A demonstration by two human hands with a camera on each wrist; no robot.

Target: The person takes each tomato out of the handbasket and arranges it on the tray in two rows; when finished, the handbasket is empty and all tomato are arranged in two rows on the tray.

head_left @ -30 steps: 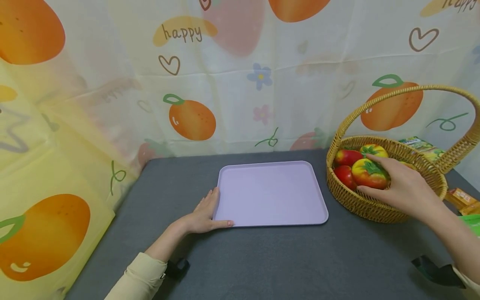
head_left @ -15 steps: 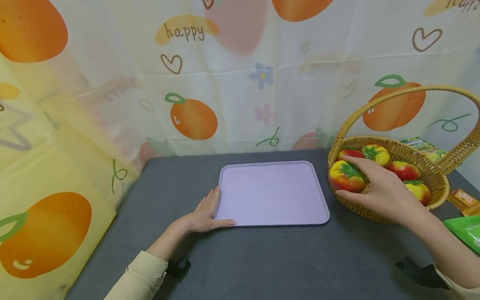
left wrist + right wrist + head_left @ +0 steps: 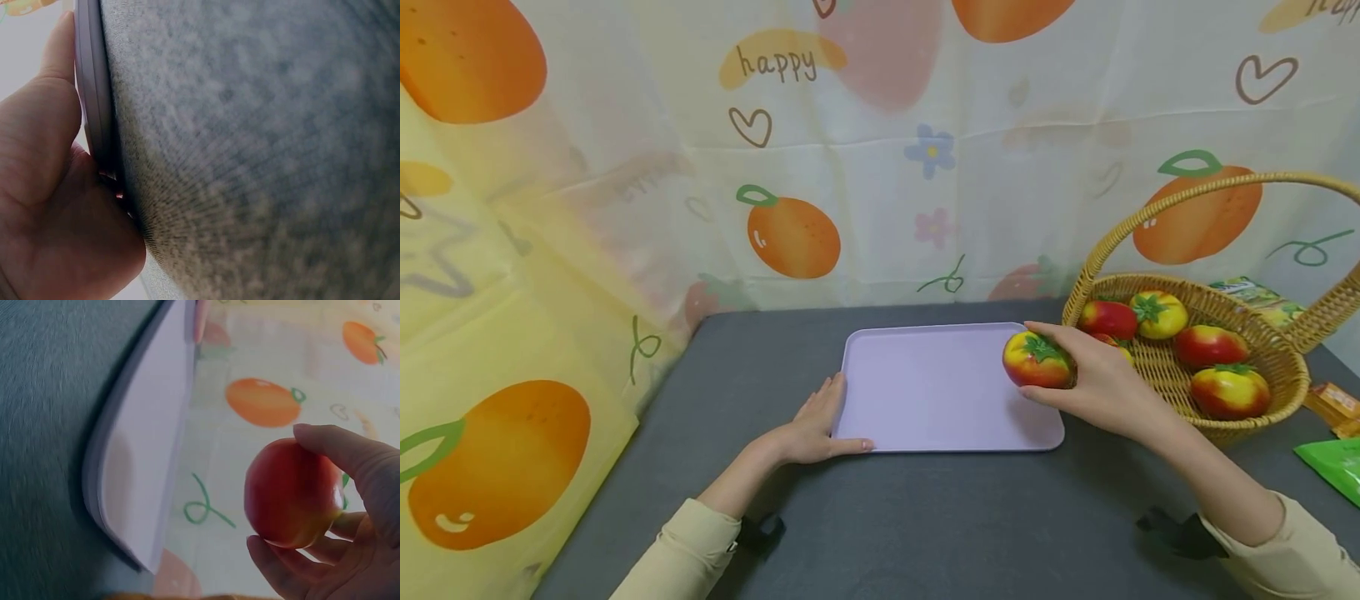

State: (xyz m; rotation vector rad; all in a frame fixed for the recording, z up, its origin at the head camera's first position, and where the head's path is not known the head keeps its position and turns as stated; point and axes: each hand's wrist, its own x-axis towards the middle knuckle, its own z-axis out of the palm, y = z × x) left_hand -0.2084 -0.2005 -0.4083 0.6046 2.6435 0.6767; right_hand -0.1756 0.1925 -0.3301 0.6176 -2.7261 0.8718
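My right hand [image 3: 1093, 383] grips a red and yellow tomato [image 3: 1036, 362] with a green stem, held just above the right end of the lilac tray [image 3: 925, 392]. The right wrist view shows the same tomato [image 3: 290, 494] between my thumb and fingers [image 3: 350, 450], with the tray [image 3: 150, 456] below it. My left hand [image 3: 811, 429] rests flat against the tray's near left corner, thumb along the front rim. In the left wrist view, the palm [image 3: 50, 206] presses the tray edge [image 3: 94, 94] on the grey cloth.
A wicker basket [image 3: 1187, 408] with a tall handle stands at the right, holding several more tomatoes [image 3: 1213, 346]. Snack packets [image 3: 1333, 467] lie beyond and beside it. A fruit-print curtain [image 3: 790, 167] hangs behind the grey table [image 3: 925, 525].
My right hand lifted a tomato out of the basket and carried it left, over the tray's right end. The left hand stayed at the tray's corner.
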